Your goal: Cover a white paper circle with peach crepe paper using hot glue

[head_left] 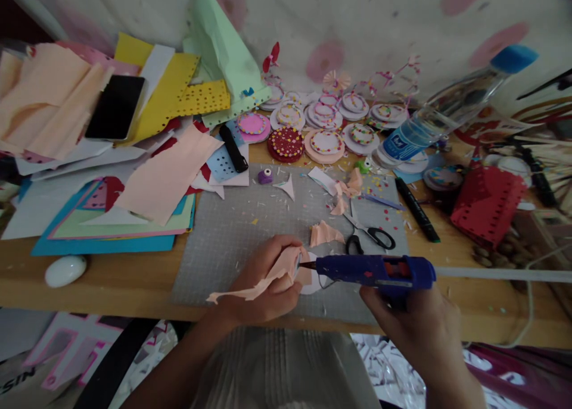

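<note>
In the head view my left hand point(272, 290) is closed around a piece of peach crepe paper point(274, 276), whose torn strip trails off to the left. My right hand point(415, 331) grips a blue hot glue gun point(370, 270) with a white glue stick point(496, 272) sticking out of its back. The gun's nozzle points left and meets the paper in my left hand, or is very near it. A pale rounded piece point(313, 283) shows partly behind the nozzle. Just beyond lie a peach scrap point(325, 234) and black-handled scissors point(366, 230).
Under my hands is a grey cutting mat point(214, 248). Stacked coloured papers point(111, 236) and a phone point(116, 107) lie left. Small decorated paper discs point(286, 143) line the back. A water bottle point(429, 126) leans at right, near a black marker point(417, 211) and a red dotted box point(489, 203).
</note>
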`<state>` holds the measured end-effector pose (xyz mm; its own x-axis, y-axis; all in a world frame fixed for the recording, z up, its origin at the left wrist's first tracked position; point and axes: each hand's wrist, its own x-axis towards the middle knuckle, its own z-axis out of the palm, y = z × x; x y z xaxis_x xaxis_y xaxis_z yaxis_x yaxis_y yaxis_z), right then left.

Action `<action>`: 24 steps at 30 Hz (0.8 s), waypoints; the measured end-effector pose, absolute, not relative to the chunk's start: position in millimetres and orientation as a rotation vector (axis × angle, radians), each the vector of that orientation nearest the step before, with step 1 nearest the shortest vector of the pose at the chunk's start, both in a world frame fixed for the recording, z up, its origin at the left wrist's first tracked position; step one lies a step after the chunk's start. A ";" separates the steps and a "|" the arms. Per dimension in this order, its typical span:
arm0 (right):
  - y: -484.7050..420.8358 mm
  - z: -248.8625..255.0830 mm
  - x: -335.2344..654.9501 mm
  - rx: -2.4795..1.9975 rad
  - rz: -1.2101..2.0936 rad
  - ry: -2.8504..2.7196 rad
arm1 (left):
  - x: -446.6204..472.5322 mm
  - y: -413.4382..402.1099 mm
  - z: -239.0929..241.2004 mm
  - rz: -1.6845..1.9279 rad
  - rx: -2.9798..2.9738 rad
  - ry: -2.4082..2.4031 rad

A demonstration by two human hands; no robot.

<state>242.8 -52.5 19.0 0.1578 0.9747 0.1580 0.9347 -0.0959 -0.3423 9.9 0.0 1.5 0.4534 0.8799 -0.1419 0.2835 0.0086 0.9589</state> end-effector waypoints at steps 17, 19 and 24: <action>-52.9 15.5 250.5 -2.100 0.098 -1.884 | 8.7 -1.1 -2.9 0.664 1.577 1.034; -51.6 15.3 250.5 -2.098 0.083 -1.887 | 8.9 -0.7 -2.9 0.668 1.574 1.029; -48.4 14.4 250.3 -2.086 0.055 -1.894 | 8.4 0.3 -2.0 0.668 1.581 1.004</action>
